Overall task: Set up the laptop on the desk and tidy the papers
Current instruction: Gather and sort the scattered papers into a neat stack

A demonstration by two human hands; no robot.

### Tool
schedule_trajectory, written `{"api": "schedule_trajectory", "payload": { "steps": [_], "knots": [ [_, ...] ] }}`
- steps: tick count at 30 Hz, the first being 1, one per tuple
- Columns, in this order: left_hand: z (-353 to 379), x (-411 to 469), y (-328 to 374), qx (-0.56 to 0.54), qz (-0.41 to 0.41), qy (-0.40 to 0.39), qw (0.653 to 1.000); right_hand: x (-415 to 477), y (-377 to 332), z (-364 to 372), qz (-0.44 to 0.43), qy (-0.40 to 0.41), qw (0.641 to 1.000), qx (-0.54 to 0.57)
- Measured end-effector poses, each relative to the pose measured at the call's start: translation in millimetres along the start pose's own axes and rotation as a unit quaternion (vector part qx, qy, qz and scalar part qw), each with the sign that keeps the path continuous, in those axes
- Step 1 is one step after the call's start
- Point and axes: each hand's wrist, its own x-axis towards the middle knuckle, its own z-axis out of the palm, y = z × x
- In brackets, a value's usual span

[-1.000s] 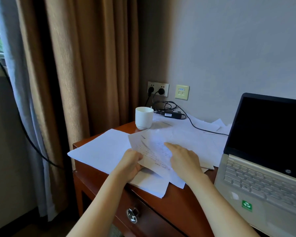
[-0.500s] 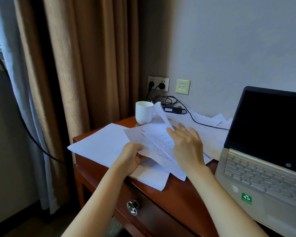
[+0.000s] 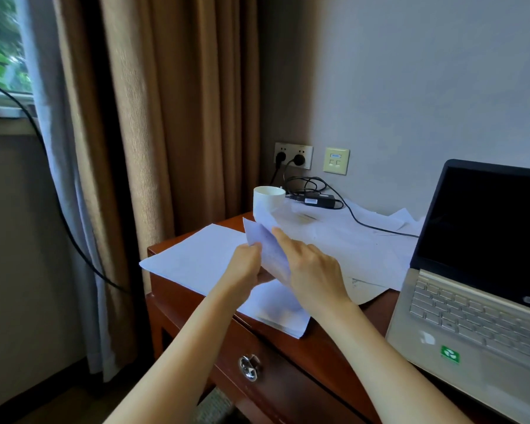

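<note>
A silver laptop (image 3: pixel 478 307) stands with its lid up and its screen dark at the right end of the wooden desk (image 3: pixel 328 341). White papers (image 3: pixel 343 240) lie spread over the desk's left and middle. My left hand (image 3: pixel 245 266) grips the lower edge of a raised sheet (image 3: pixel 266 246) that stands nearly upright. My right hand (image 3: pixel 312 267) is against that sheet's right side, index finger stretched along it; its thumb is hidden.
A white cup (image 3: pixel 268 203) stands at the desk's back left corner. Behind it a black power adapter (image 3: pixel 317 200) lies on the papers, its cable running to the laptop. Wall sockets (image 3: pixel 292 155), brown curtains (image 3: pixel 166 117) at left, a drawer knob (image 3: pixel 249 366) below.
The sheet has been lifted from lying flat to standing nearly upright between my hands. Both hands moved up and toward the cup.
</note>
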Motion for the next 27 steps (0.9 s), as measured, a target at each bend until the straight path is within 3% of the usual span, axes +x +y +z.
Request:
{"api": "schedule_trajectory", "payload": {
  "steps": [4,8,10,16,18,22,25,27],
  "knots": [
    [-8.7,-9.3,1.2,-0.052,0.047,0.013,0.997,1.8,-9.3,-12.6,-0.014,0.126,0.992,0.004],
    [-13.3,-22.2,6.9,-0.027,0.085,-0.027,0.996,-5.8,-24.0,-4.5,-0.061,0.098,0.991,0.071],
    [-15.5,-24.9,4.7,0.012,0.091,-0.033,0.995,-6.4,-28.6,-1.6,-0.042,0.075,0.981,0.171],
    [-34.1,-17.8,3.2,0.056,0.085,0.034,0.994,-6.2,-26.2,-13.8,0.084,-0.067,0.877,0.469],
    [-42.1,-18.3,9.2,0.031,0.104,0.057,0.992,-2.2,-18.9,-11.1,0.17,-0.056,0.859,0.48],
    [-63.3,-23.5,30.2,-0.03,0.15,0.102,0.983,0.4,-7.7,-12.0,0.288,-0.049,0.86,0.418],
    [-81.7,-28.5,43.9,-0.078,0.164,0.125,0.975,3.9,-3.0,-20.3,0.379,-0.094,0.815,0.428],
    [-91.4,-33.7,50.4,-0.118,0.172,0.133,0.969,8.5,-6.2,-26.4,0.419,-0.175,0.773,0.442]
  ]
}}
